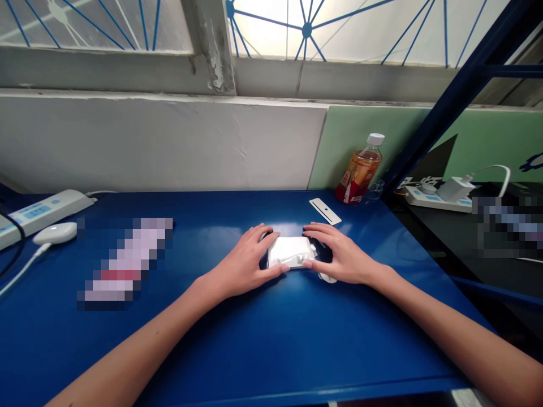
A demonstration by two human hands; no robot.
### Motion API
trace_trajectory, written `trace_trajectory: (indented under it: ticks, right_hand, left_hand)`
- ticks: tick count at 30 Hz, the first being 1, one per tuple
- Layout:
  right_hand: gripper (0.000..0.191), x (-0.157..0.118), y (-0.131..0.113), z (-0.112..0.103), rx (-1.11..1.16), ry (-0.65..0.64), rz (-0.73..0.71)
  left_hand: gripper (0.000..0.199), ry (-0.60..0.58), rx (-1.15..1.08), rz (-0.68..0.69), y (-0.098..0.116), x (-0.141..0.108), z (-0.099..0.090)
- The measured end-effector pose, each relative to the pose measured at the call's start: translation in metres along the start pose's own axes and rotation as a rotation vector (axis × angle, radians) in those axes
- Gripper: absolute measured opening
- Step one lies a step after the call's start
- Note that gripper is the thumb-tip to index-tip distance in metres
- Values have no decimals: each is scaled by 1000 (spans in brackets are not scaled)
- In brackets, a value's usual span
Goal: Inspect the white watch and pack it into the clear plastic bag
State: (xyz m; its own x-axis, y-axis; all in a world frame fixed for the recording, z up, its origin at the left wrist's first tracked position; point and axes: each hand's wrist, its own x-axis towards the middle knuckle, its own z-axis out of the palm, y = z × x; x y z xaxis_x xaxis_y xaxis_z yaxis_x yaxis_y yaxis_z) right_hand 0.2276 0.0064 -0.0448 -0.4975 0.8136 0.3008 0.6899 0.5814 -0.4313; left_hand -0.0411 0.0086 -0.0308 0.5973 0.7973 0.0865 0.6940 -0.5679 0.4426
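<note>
A small white rectangular box-like object (292, 249) rests on the blue table in front of me; glare hides its details, so I cannot tell its exact kind. My left hand (252, 257) curves round its left end, with the thumb along the near edge and the fingers at the far side. On the opposite end, my right hand (343, 254) has its thumb against the near right corner and its fingers curled over the far side. Small whitish pieces show between the object and the right palm. Partly under that palm lies a flat, pale round piece (327, 277).
Behind my right hand are a white card-like strip (325, 211) and a drink bottle (360, 169) standing upright. A blurred-out phone-like object (127, 263), a cabled white device (55, 233) and a power strip (51, 210) lie left. A blue metal post (441, 107) rises at right.
</note>
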Motion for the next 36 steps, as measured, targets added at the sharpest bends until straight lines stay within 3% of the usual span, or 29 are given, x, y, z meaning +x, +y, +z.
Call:
trace_trajectory:
  ticks: [9, 16, 21, 28, 36]
  right_hand:
    - [42, -1, 2, 4, -18, -15, -22]
    - [41, 3, 5, -6, -20, -113, -149]
    - [42, 4, 10, -11, 22, -159, -144]
    - [46, -1, 13, -10, 25, -45, -145]
    - [16, 3, 20, -10, -11, 74, -185]
  left_hand:
    - [73, -22, 67, 20, 0, 2, -2]
    - [70, 1, 66, 36, 0, 3, -2]
    - [68, -15, 68, 33, 3, 2, -2]
    - [66, 0, 51, 65, -2, 0, -6]
    - [60, 26, 59, 108, -2, 1, -7]
